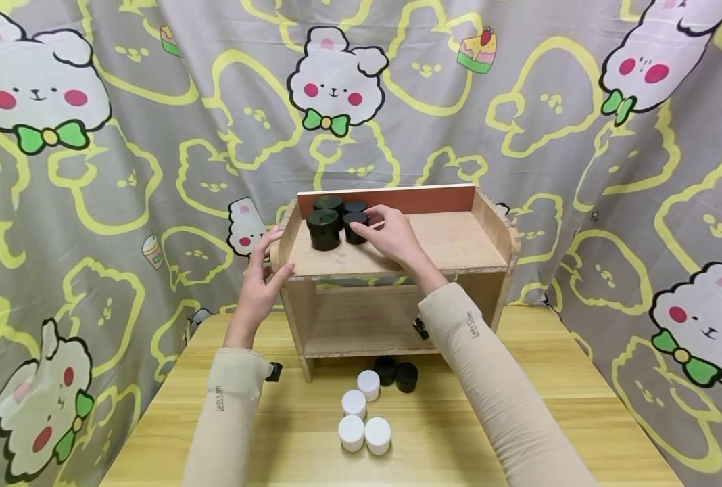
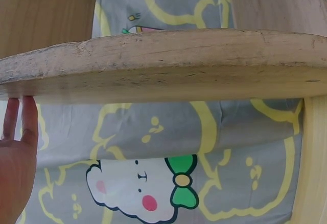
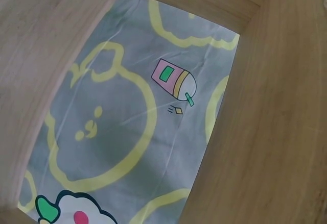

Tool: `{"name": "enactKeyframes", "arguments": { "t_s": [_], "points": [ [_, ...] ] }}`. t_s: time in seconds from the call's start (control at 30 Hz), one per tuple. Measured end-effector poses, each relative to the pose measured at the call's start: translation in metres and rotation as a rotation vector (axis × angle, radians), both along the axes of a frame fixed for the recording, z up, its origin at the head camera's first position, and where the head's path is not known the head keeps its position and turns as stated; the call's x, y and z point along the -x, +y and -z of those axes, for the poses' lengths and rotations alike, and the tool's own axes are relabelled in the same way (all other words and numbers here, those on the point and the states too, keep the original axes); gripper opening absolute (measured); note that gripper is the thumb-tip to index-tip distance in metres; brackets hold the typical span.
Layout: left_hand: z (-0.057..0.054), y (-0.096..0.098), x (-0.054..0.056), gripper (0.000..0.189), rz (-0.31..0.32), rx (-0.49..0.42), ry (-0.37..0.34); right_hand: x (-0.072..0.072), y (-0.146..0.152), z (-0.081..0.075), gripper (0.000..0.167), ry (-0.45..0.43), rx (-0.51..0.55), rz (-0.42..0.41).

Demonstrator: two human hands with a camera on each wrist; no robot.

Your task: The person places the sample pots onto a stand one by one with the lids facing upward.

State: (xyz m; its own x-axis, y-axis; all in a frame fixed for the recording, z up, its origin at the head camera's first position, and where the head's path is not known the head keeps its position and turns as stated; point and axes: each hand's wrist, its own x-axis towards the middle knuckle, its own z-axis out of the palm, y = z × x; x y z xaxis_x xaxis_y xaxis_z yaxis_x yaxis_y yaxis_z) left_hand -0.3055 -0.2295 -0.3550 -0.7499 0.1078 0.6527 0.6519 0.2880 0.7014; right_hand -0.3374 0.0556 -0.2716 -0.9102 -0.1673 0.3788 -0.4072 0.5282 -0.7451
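Note:
My right hand (image 1: pixel 391 233) pinches a small black jar (image 1: pixel 355 233) by its lid, thumb in front and a finger behind, on the top board of a wooden shelf (image 1: pixel 440 237). Close around it stand a larger black jar (image 1: pixel 324 232), another large one (image 1: pixel 328 202) behind that, and a second small black jar (image 1: pixel 355 205). At the shelf's left side, my left hand (image 1: pixel 259 281) touches the side panel, its thumb at the front edge. In the left wrist view two straight fingers (image 2: pixel 28 124) press against that panel (image 2: pixel 168 83). The right wrist view shows neither hand nor jar.
On the wooden table (image 1: pixel 543 392) before the shelf stand several white jars (image 1: pixel 351 433) and two small black jars (image 1: pixel 406 377). The lower shelf board (image 1: pixel 361 325) lies under my right forearm. A patterned curtain (image 1: pixel 422 135) hangs behind and on both sides.

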Motion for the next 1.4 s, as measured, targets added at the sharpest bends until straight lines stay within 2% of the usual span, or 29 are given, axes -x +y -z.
{"name": "enactKeyframes", "arguments": {
  "t_s": [0.27, 0.57, 0.83, 1.1, 1.27, 1.4],
  "points": [
    [-0.002, 0.002, -0.001, 0.063, -0.001, 0.003, -0.004, -0.004, 0.004, -0.001, 0.058, -0.007, -0.022, 0.001],
    [0.001, 0.000, -0.001, 0.062, 0.021, -0.017, 0.002, -0.018, 0.019, -0.004, 0.058, 0.021, -0.011, -0.044],
    [-0.002, 0.001, -0.003, 0.064, 0.005, -0.001, -0.015, -0.041, 0.033, -0.003, 0.056, 0.069, -0.037, -0.080],
    [-0.022, 0.010, -0.029, 0.060, 0.006, 0.005, -0.022, -0.070, 0.043, 0.011, 0.051, 0.129, -0.003, -0.175],
    [-0.022, 0.010, -0.030, 0.059, 0.008, 0.002, -0.036, -0.090, 0.050, 0.026, 0.048, 0.168, 0.003, -0.232],
    [-0.016, 0.009, -0.022, 0.061, 0.013, -0.010, -0.045, -0.104, 0.056, 0.037, 0.045, 0.212, 0.010, -0.280]
  ]
}}
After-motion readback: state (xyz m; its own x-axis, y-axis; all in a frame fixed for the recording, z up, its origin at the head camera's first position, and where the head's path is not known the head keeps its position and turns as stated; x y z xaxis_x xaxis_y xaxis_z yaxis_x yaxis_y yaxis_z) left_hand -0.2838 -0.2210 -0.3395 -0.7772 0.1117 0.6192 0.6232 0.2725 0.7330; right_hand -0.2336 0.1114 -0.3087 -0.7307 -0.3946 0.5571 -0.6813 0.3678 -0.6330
